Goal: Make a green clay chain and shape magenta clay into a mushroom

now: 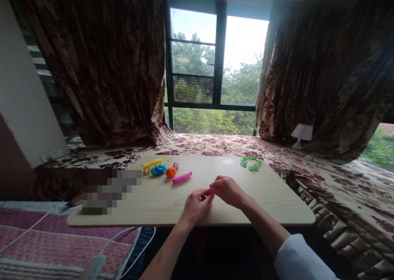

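Between my two hands is a small lump of pink modelling clay [211,190], pinched by the fingers of both. My left hand [197,205] grips it from the lower left, fingers closed. Coming from the right, my right hand [228,190] has its fingertips pressed on the same lump. Just beyond my left hand lies a pink clay roll [182,178] on the table [261,206]. Left of the roll are an orange clay lump [170,172], a blue clay lump [158,170] and a small pink piece [175,165]. Behind them rests a yellow toy-like figure [152,164].
A green curled, openwork thing [251,163] lies at the table's far right, near a white paper piece [228,161]. A blurred-out patch covers the table's left side. Beyond are a patterned window seat [212,144] and a small lamp [302,132]. A white power strip [94,267] lies lower left.
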`<state>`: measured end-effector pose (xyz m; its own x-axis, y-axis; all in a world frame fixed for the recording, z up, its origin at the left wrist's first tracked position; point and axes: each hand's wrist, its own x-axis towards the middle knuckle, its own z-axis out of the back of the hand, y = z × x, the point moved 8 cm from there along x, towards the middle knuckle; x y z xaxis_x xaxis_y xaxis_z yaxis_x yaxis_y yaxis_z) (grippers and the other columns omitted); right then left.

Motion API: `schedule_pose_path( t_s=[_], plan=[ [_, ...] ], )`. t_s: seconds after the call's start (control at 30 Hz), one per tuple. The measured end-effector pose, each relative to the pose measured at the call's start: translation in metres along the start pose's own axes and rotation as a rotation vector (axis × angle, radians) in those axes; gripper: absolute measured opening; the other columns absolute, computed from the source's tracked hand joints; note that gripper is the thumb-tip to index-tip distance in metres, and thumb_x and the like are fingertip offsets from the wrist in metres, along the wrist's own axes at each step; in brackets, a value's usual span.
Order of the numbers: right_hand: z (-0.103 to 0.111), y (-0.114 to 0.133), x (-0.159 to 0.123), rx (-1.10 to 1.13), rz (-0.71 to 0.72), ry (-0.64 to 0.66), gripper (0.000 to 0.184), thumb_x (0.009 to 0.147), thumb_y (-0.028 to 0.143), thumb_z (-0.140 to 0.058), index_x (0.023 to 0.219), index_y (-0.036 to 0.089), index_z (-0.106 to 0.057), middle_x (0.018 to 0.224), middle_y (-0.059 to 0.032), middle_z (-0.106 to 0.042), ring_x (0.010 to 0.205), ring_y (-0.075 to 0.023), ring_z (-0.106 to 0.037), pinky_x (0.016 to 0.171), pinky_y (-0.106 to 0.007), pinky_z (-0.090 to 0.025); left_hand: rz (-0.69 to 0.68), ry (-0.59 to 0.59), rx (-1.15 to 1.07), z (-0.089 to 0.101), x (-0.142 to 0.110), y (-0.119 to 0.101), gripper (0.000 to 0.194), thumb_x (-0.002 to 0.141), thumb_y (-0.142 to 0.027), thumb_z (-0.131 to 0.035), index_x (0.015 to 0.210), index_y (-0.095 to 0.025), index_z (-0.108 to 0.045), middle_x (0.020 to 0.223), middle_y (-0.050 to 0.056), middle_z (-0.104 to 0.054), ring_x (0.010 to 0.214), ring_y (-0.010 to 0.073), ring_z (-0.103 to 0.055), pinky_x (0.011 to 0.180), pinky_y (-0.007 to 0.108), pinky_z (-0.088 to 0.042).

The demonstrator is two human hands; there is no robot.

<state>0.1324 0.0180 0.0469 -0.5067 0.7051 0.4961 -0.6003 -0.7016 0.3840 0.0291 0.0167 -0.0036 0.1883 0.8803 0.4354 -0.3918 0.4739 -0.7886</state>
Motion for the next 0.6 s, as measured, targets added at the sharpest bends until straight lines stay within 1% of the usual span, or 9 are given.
schedule_pose_path(
  t_s=[0.07,0.2,0.23,0.27,0.33,0.4,0.5,0.6],
  plan=[
    [0.000,-0.001,-0.001,0.013,-0.026,-0.001,0.021,0.081,0.022,-0.051,0.073,0.018,-0.070,0.076,-0.0033,-0.061,0.064,-0.0103,-0.055,0.061,-0.020,-0.039,-0.005,-0.016,-0.002,0.002,-0.001,-0.002,0.030,0.079,-0.040,-0.048,0.085,-0.019,-0.068,0.074,0.002,-0.062,0.063,0.0124,-0.053,0.058,0.022,-0.040],
    [0.007,-0.007,0.002,0.071,-0.097,0.046,0.025,0.082,0.027,-0.049,0.098,0.021,-0.067,0.072,-0.0016,-0.065,0.061,-0.0116,-0.056,0.059,-0.021,-0.040,-0.023,-0.020,-0.035,0.003,-0.003,-0.005,0.030,0.079,-0.041,-0.049,0.095,-0.022,-0.066,0.081,0.001,-0.058,0.062,0.0107,-0.053,0.056,0.021,-0.041],
    [0.010,-0.007,0.003,0.072,-0.094,0.049,0.025,0.081,0.027,-0.050,0.099,0.022,-0.067,0.072,-0.0014,-0.066,0.061,-0.0117,-0.057,0.059,-0.021,-0.040,-0.028,-0.019,-0.036,0.003,-0.003,-0.005,0.030,0.079,-0.040,-0.050,0.095,-0.022,-0.066,0.080,0.001,-0.058,0.063,0.0108,-0.053,0.056,0.021,-0.042],
    [0.011,-0.006,0.005,0.075,-0.081,0.054,0.024,0.080,0.026,-0.051,0.097,0.021,-0.068,0.073,-0.0015,-0.066,0.062,-0.0118,-0.057,0.059,-0.021,-0.040,-0.030,-0.020,-0.032,0.003,-0.003,-0.005,0.029,0.079,-0.040,-0.050,0.095,-0.022,-0.066,0.079,0.001,-0.057,0.063,0.0109,-0.052,0.056,0.021,-0.041],
    [0.008,-0.005,0.008,0.092,-0.060,0.071,0.020,0.077,0.022,-0.053,0.084,0.019,-0.071,0.073,-0.0017,-0.067,0.063,-0.0118,-0.057,0.059,-0.020,-0.039,-0.032,-0.028,-0.020,0.003,-0.003,-0.004,0.028,0.079,-0.040,-0.050,0.093,-0.022,-0.066,0.077,0.000,-0.057,0.063,0.0109,-0.051,0.057,0.021,-0.041],
    [-0.002,-0.008,0.009,0.139,-0.097,0.072,0.018,0.076,0.019,-0.053,0.077,0.018,-0.071,0.068,-0.0012,-0.066,0.061,-0.0115,-0.057,0.056,-0.020,-0.039,-0.034,-0.031,-0.001,0.004,-0.002,-0.002,0.027,0.079,-0.040,-0.049,0.089,-0.022,-0.066,0.075,0.000,-0.057,0.060,0.0104,-0.050,0.056,0.021,-0.040],
    [-0.015,-0.014,0.009,0.211,-0.167,0.029,0.017,0.075,0.019,-0.053,0.078,0.017,-0.070,0.065,-0.0003,-0.065,0.060,-0.0110,-0.056,0.054,-0.019,-0.038,-0.030,-0.057,0.054,0.005,-0.002,-0.001,0.026,0.080,-0.039,-0.047,0.079,-0.020,-0.066,0.071,-0.001,-0.056,0.059,0.0106,-0.049,0.056,0.021,-0.039],
    [-0.018,-0.017,0.008,0.243,-0.202,0.026,0.019,0.076,0.022,-0.052,0.077,0.015,-0.070,0.063,-0.0003,-0.064,0.058,-0.0102,-0.054,0.052,-0.019,-0.038,-0.023,-0.076,0.082,0.006,-0.002,-0.002,0.027,0.080,-0.039,-0.047,0.075,-0.019,-0.065,0.069,-0.001,-0.056,0.059,0.0110,-0.050,0.057,0.021,-0.039]
  ],
)
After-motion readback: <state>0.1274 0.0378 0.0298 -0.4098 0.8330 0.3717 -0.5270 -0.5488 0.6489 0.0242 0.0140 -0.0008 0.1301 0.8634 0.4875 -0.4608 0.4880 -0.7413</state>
